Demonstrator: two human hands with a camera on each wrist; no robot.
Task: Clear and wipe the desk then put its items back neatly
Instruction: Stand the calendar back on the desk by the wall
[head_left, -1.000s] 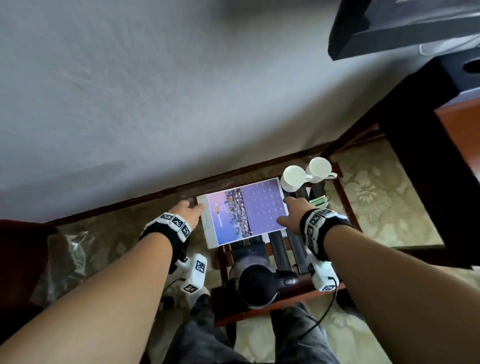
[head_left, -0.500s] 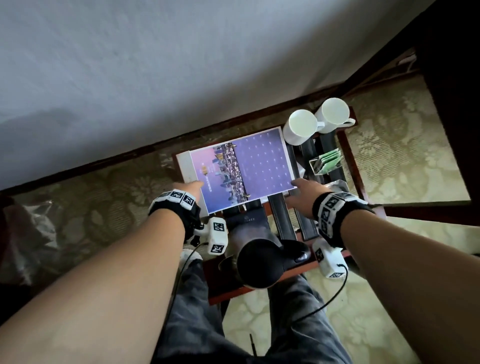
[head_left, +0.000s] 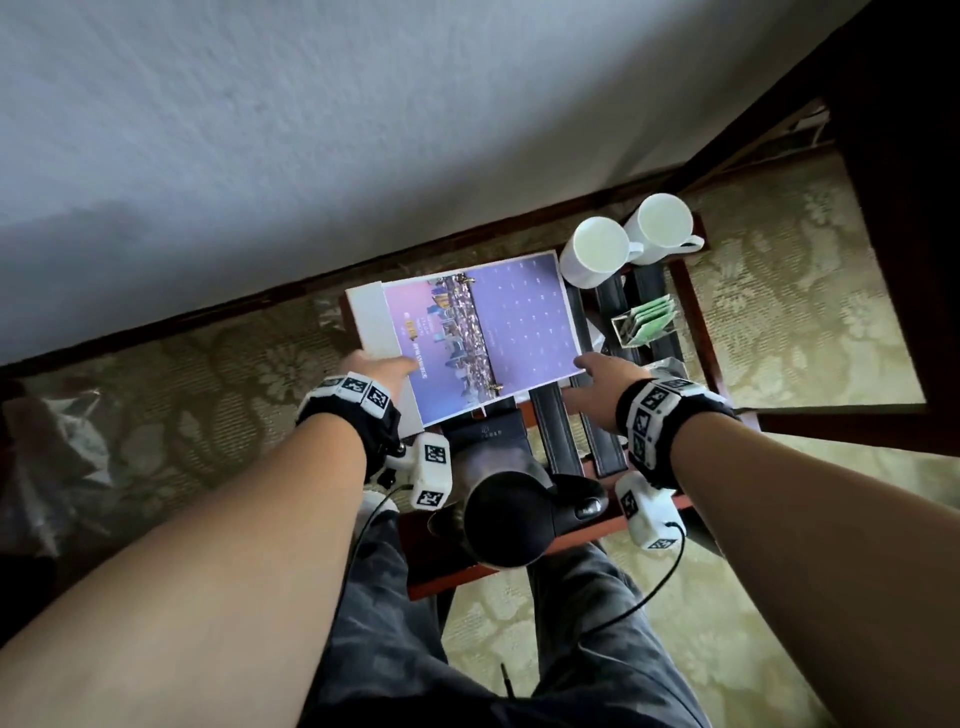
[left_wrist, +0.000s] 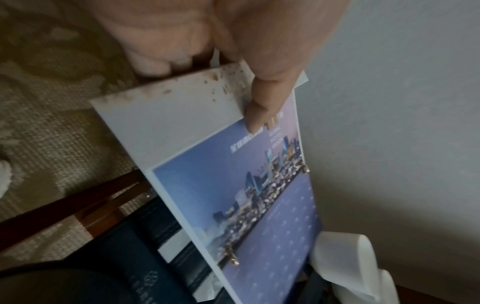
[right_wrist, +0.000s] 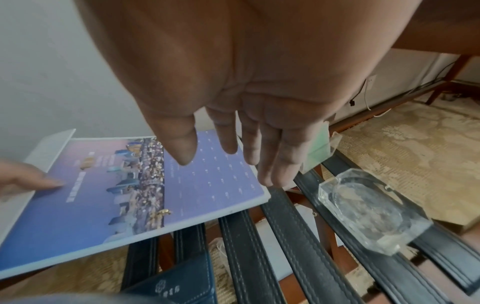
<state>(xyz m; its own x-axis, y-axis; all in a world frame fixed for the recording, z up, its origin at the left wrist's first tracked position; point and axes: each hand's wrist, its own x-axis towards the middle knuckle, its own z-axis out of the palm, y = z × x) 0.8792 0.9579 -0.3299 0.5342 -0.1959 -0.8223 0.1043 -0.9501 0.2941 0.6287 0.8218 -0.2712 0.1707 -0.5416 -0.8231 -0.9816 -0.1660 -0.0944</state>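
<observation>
The desk calendar (head_left: 467, 332) is pinched by the left hand (head_left: 379, 371) over the strapped luggage rack (head_left: 556, 436) beside two mugs (head_left: 597, 254), the right hand (head_left: 605, 376) spread empty; wiping and return presumably remain.

The right hand (head_left: 602, 376) has let go of the flat purple-and-white calendar board (head_left: 478, 332) and hovers spread beside its corner, fingers straight.

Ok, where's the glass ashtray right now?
In the right wrist view the glass ashtray sits on the rack's black straps, right of the calendar, just beyond the right hand.
</observation>
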